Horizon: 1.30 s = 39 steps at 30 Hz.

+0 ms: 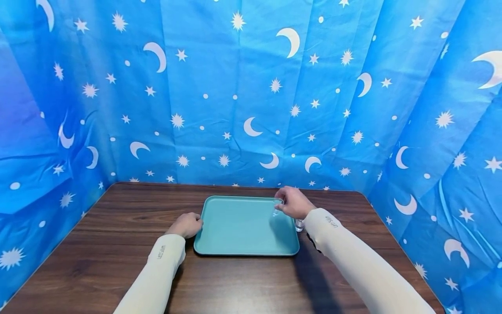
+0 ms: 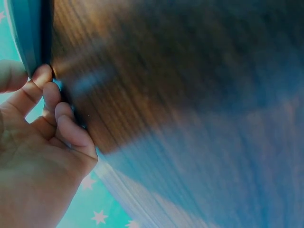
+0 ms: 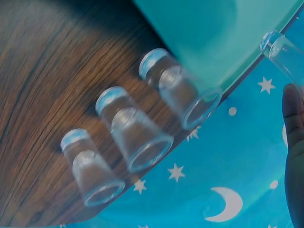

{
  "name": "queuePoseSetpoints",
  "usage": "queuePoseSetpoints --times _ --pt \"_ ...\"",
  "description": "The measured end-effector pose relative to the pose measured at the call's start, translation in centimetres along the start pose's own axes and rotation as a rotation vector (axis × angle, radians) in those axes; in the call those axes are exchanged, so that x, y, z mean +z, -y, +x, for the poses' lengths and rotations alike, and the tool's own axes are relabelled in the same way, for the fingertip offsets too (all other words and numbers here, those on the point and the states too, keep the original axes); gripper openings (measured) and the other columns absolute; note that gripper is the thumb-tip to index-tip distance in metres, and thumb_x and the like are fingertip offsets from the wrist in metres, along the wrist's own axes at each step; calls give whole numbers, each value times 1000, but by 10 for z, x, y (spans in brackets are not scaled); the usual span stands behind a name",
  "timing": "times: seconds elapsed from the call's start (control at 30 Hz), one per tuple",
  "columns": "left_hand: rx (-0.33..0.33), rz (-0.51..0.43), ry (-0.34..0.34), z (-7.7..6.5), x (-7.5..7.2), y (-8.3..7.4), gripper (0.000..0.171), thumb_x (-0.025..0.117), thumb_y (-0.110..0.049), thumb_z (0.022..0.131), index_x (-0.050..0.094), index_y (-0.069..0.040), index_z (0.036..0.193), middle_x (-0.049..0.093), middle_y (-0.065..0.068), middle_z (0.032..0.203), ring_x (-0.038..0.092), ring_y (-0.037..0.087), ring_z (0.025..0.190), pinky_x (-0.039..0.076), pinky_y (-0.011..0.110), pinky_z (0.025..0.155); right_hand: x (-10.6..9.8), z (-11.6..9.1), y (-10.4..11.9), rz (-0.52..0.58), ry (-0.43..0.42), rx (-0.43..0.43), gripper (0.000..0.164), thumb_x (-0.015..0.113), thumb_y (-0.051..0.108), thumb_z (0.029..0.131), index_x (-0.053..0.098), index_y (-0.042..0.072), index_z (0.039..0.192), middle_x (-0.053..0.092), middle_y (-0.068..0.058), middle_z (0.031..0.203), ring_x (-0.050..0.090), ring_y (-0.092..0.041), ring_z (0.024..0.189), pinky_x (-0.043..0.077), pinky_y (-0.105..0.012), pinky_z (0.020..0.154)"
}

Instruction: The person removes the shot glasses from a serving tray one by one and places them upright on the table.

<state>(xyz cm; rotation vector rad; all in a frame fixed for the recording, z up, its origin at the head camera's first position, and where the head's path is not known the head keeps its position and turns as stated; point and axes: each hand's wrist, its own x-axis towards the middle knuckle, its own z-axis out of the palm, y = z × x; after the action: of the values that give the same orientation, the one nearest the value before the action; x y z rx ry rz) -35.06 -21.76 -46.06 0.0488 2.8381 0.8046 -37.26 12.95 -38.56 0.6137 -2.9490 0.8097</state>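
A mint-green rectangular tray lies flat on the table. My left hand is at its left edge; in the left wrist view, the thumb and index finger pinch the tray rim. Over the tray's far right corner, my right hand grips a clear shot glass above the surface. That thick-bottomed glass also shows at the right of the right wrist view, partly cut off. Three more shot glasses stand in a row beside the tray: one near its edge, one in the middle, one farthest away.
The dark wooden table extends around the tray. Blue curtains with white moons and stars close off the back and both sides. In the head view, the right forearm hides most of the standing glasses.
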Motion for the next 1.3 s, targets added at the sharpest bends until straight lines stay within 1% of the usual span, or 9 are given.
queuePoseSetpoints --times 0.13,0.37,0.47,0.6,0.67,0.73,0.83,1.07,1.3 --pt "-1 4 4 -1 -1 -2 32 37 -18 100 59 0 115 47 11 73 47 23 67 37 39 66 -10 -2 -8 -13 -17 24 27 71 15 86 64 4 110 59 -6 96 52 -20 85 46 -36 75" --pt "0 10 8 0 -2 -2 29 36 -19 100 60 -2 103 46 11 70 47 23 64 37 38 63 -30 -8 -23 -26 -56 34 20 69 12 86 63 4 104 58 -5 93 54 -21 86 46 -38 77" --pt "-5 10 13 2 -2 0 34 36 -19 100 58 0 118 48 11 75 48 23 69 38 39 67 -37 -11 -31 -42 -65 22 20 67 9 86 63 2 105 58 -6 93 54 -22 85 46 -38 77" --pt "-9 23 18 3 -1 3 43 37 -19 100 48 6 133 56 15 96 50 26 81 39 42 72 -45 -15 -44 -69 -85 24 20 67 8 86 63 1 104 58 -7 92 54 -23 84 46 -40 76" --pt "-11 23 20 3 -1 3 44 37 -18 100 47 7 134 56 18 108 51 27 86 39 43 74 -48 -17 -51 -76 -98 39 19 67 8 86 63 2 103 58 -7 92 54 -24 84 46 -40 76" --pt "-8 21 21 3 -1 2 45 38 -18 99 46 8 135 55 20 115 51 28 89 40 43 75 -51 -20 -57 -82 -108 51 19 68 8 85 63 1 103 57 -8 92 54 -24 85 45 -41 77" --pt "-6 18 24 4 -1 2 44 38 -18 99 47 8 134 56 19 113 50 27 87 40 43 74 -57 -25 -67 -87 -113 82 21 68 9 86 63 0 104 57 -10 94 54 -26 87 45 -42 79" --pt "-17 11 36 3 -1 -3 39 36 -18 100 54 4 126 52 12 83 49 25 76 38 41 71 -72 -43 -91 -87 -145 194 29 68 12 86 62 -4 109 59 -16 101 56 -32 93 45 -47 82" --pt "-7 16 35 2 -1 -5 41 36 -17 99 52 6 129 53 11 88 49 24 77 39 40 69 -81 -57 -117 -114 -156 217 27 69 11 84 63 -5 105 61 -18 97 57 -32 89 46 -47 79"
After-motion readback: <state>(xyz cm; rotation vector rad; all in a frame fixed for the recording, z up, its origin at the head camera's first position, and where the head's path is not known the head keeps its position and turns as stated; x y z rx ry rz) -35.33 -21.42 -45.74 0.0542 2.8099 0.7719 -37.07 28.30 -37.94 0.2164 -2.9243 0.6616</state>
